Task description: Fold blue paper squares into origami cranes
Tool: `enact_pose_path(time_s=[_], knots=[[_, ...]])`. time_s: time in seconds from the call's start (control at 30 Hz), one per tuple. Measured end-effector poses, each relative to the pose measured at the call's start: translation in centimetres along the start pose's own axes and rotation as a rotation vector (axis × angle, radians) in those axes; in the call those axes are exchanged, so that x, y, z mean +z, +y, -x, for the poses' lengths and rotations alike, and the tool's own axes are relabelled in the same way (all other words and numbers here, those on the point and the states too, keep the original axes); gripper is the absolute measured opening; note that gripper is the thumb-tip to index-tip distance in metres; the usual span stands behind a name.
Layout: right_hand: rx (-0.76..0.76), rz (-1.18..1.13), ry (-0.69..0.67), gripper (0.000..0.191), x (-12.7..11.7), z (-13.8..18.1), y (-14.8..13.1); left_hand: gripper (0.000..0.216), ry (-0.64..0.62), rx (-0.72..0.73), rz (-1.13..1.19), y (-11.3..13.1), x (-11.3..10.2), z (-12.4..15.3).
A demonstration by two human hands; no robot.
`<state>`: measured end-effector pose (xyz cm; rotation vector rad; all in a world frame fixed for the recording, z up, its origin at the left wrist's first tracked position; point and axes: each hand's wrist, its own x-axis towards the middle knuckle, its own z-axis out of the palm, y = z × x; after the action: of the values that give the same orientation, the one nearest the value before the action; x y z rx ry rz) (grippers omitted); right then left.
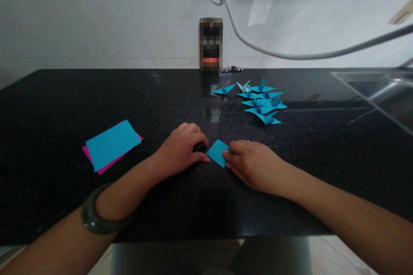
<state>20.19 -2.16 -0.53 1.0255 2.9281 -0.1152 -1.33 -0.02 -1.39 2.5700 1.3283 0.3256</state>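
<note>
A small folded piece of blue paper lies on the black stone counter between my hands. My left hand rests curled on the counter, its fingertips touching the paper's left corner. My right hand has its fingers pressed together on the paper's right edge, pinning it down. A dark bangle circles my left wrist. Behind the paper, several finished blue paper cranes sit in a cluster.
A stack of flat blue and pink sheets lies to the left. A dark blurred box stands against the white wall, with small beads beside it. A grey hose hangs across the wall. A steel sink is at the right.
</note>
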Motion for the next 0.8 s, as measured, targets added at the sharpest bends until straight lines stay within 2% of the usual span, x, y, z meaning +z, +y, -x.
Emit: enact_pose_path(time_s=[0.37, 0.47, 0.57, 0.63, 0.8], knots=[[-0.006, 0.019, -0.005, 0.025, -0.1, 0.0, 0.0, 0.017, 0.054, 0.212, -0.28, -0.4, -0.8, -0.4], [-0.01, 0.023, 0.004, 0.026, 0.0, 0.0, 0.0, 0.017, 0.028, 0.11, -0.264, -0.3, -0.7, -0.4], [-0.014, 0.019, 0.01, 0.026, 0.1, 0.1, 0.0, 0.022, -0.035, -0.091, -0.044, 0.2, -0.4, 0.0], [-0.006, 0.017, 0.006, 0.027, 0.1, 0.1, -0.1, 0.027, -0.075, -0.17, 0.057, 0.7, -0.4, 0.3], [0.055, 0.016, -0.018, 0.027, 0.1, -0.2, -0.5, 0.034, -0.091, -0.16, 0.158, 2.0, -0.4, 1.2]])
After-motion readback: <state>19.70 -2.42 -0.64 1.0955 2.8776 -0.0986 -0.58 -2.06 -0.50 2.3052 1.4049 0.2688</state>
